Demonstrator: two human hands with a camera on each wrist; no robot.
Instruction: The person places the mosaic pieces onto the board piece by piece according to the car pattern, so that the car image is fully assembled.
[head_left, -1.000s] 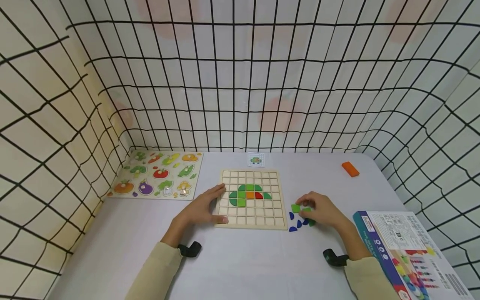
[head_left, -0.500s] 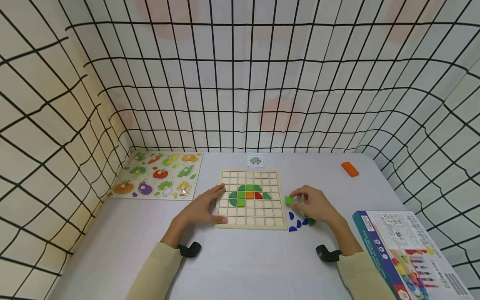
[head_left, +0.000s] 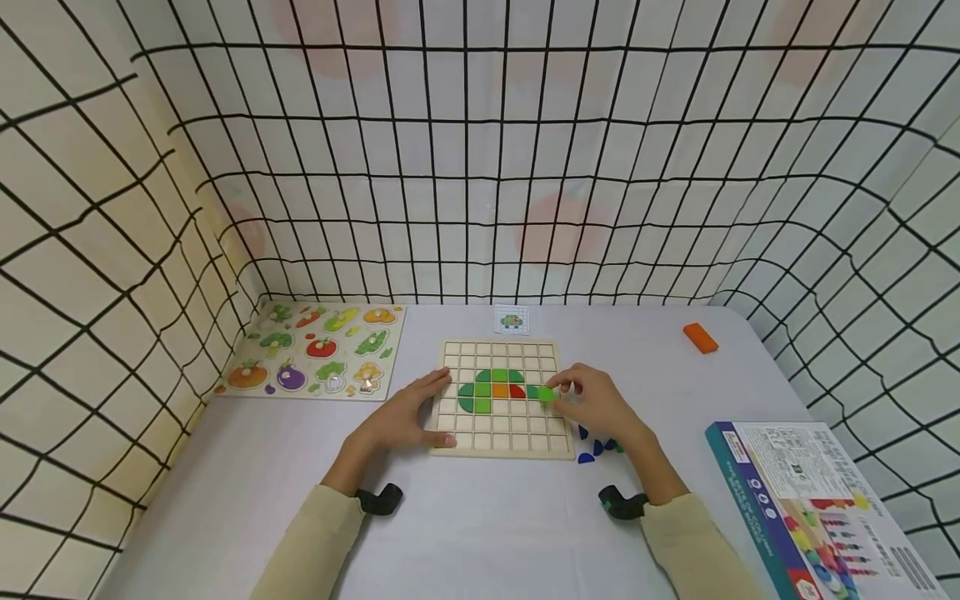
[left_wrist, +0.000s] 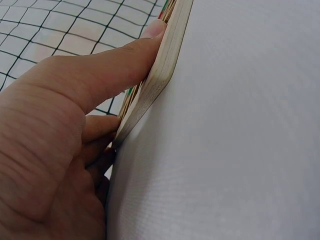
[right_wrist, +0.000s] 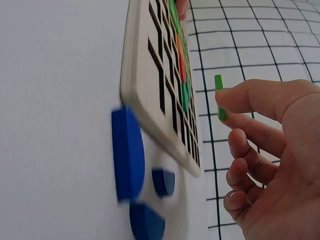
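A square wooden grid board [head_left: 517,443] lies on the table, with green, orange and red pieces set in its middle cells. My left hand [head_left: 401,417] rests at its left side, thumb on the near left corner and fingers spread along the edge. Between thumb and index finger my right hand [head_left: 596,402] pinches a light green square tile [head_left: 546,394], held over the board's right part. In the right wrist view this green tile [right_wrist: 220,97] is above the board surface, the other fingers loosely curled. Several blue half-round pieces [right_wrist: 127,155] lie beside the board's near right corner.
A small pattern card [head_left: 512,320] lies behind the board. The vegetable puzzle board [head_left: 393,350] is at the back left. An orange block [head_left: 701,338] sits at the back right, and a printed box [head_left: 780,454] at the near right. Black netting [head_left: 465,167] surrounds the table.
My right hand has picked the light green tile up from the loose pieces and carried it left, over the board's right side. The left hand has stayed in place.
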